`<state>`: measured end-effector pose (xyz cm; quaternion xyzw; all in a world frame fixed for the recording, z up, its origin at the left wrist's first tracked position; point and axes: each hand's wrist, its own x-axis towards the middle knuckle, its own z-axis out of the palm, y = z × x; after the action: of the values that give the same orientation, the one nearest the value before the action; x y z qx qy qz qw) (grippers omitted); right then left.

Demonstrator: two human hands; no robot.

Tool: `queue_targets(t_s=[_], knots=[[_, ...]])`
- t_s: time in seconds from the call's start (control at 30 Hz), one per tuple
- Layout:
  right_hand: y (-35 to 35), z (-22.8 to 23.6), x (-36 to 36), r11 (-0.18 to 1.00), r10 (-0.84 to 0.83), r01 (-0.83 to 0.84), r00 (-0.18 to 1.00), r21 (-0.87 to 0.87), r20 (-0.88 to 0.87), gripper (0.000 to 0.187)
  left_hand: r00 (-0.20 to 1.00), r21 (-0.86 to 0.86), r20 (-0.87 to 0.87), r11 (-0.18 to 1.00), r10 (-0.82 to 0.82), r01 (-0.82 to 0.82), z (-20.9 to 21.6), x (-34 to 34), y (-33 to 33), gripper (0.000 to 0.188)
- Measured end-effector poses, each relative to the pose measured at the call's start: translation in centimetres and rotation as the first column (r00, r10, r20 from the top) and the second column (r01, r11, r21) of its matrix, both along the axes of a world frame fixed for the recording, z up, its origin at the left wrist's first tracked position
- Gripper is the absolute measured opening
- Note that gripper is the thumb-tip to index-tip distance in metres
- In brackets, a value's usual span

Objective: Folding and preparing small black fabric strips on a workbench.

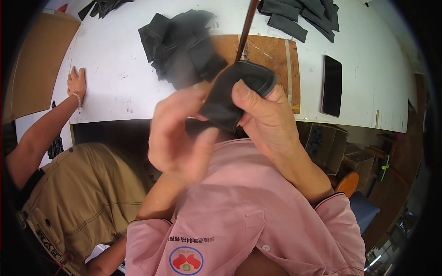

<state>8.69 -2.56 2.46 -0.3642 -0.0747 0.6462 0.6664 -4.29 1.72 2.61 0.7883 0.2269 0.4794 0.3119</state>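
Observation:
My right hand grips a small black sewn fabric piece, thumb flat on its face and fingers behind. Light stitching runs along the piece's upper right edge. The upper edge of the piece meets the lower end of a thin brown rod; whether the rod goes inside the fabric is hidden. To the left of the piece is my left hand, blurred by motion, with thumb and fingers curved and apart and nothing visible between them. Its fingertips come close to the fabric's left edge; contact is unclear.
A brown wooden board lies on the white table. Black fabric pieces are heaped in one pile beyond my left hand and another at far right. A phone lies right. At left, another person's hand rests on the table.

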Motion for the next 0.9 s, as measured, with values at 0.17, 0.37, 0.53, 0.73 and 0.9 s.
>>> queue_targets(t_s=[0.17, 0.37, 0.53, 0.73, 0.9], knots=[[-0.6, -0.1, 0.2, 0.989, -0.144, 0.132, 0.973, 0.072, 0.183, 0.020, 0.928, -0.839, 0.371, 0.430, 0.006, 0.333, 0.1, 0.4, -0.9, 0.044], [-1.6, -1.0, 0.9, 0.975, -0.208, 0.163, 0.899, 0.148, 0.385, 0.027, 0.886, -0.846, 0.463, 0.306, 0.019, 0.436, 0.1, 1.4, -2.5, 0.035], [-2.4, -0.5, 1.0, 0.966, -0.238, 0.163, 0.865, 0.200, 0.442, 0.026, 0.921, -0.885, 0.384, 0.310, 0.063, 0.347, 0.7, 2.1, -3.2, 0.024], [-3.4, -0.4, 1.3, 0.946, -0.272, 0.185, 0.901, 0.266, 0.339, 0.020, 0.966, -0.866, 0.249, 0.462, 0.068, 0.191, 0.2, 2.9, -4.1, 0.017], [-4.3, 0.2, 1.4, 0.970, -0.199, 0.126, 0.905, 0.210, 0.376, 0.019, 0.968, -0.742, 0.235, 0.660, 0.092, 0.117, 0.1, 3.0, -4.7, 0.013]])
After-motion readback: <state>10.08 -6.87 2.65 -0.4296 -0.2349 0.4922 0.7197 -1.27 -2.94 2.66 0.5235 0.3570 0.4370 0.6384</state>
